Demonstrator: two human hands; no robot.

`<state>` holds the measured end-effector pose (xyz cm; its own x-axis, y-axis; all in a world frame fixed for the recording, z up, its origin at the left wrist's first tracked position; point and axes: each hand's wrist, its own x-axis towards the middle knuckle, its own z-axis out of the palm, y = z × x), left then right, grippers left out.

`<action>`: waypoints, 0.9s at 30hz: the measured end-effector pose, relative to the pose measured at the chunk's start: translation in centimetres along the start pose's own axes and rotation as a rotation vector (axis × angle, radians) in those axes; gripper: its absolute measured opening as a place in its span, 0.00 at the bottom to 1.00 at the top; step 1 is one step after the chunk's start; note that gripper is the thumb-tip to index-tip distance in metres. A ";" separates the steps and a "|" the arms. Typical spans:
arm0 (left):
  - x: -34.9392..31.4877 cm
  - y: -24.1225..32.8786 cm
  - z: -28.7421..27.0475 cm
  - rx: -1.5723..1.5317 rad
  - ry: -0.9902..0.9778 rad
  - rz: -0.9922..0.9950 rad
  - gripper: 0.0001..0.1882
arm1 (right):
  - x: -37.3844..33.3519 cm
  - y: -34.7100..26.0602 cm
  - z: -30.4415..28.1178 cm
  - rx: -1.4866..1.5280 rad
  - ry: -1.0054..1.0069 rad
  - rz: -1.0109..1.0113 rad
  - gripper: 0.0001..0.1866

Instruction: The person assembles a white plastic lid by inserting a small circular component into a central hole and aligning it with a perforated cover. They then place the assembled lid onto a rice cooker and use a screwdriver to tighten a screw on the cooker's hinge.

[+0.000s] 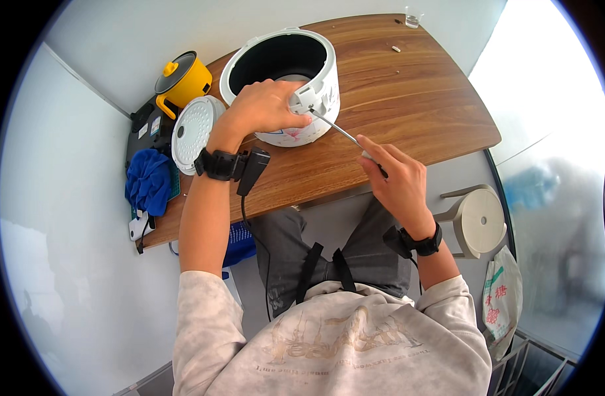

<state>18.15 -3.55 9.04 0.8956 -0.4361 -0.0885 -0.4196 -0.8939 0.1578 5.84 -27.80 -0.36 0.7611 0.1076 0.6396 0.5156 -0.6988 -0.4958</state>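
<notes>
A white rice cooker body [328, 79] stands lidless on the wooden table, its dark inside facing up. My left hand [266, 105] grips its near rim, fingers over the edge and thumb on the outside below the hinge-like bracket [305, 98]. In my right hand [398, 178] is a screwdriver [339, 130] with a long metal shaft, its tip touching the bracket. Most of its handle is hidden by my fingers. Left of the cooker, a round white perforated inner lid [195, 134] leans beside my left wrist.
A yellow electric pot [186, 79] with a dark lid stands at the back left. A blue cloth [148, 181] lies at the table's left end. On the wooden table [408, 99] are small loose bits and a clear cup [413, 18] at the far edge. A beige stool [482, 221] stands right.
</notes>
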 end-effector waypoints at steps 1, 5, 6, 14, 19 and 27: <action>0.0 0.1 -0.1 0.004 -0.002 -0.006 0.31 | 0.0 0.0 -0.1 0.000 -0.005 0.006 0.16; -0.1 0.2 -0.1 -0.006 -0.004 -0.013 0.31 | 0.1 0.1 -0.1 -0.002 0.008 -0.008 0.16; 0.0 0.1 -0.1 0.001 0.004 -0.005 0.31 | 0.1 0.1 0.0 -0.003 0.020 -0.021 0.16; -0.2 0.1 -0.1 0.013 0.010 -0.006 0.30 | -0.1 -0.1 0.0 0.008 0.008 -0.010 0.16; -0.2 0.1 0.1 0.007 0.040 0.010 0.31 | 0.2 -0.3 0.1 0.013 0.020 -0.014 0.16; -0.2 0.1 0.0 0.004 0.068 0.026 0.31 | 0.1 -0.1 0.2 0.019 0.045 -0.010 0.15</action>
<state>17.90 -3.53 9.07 0.8924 -0.4510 -0.0170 -0.4432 -0.8828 0.1554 5.96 -27.54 -0.34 0.7373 0.0822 0.6705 0.5310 -0.6841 -0.5001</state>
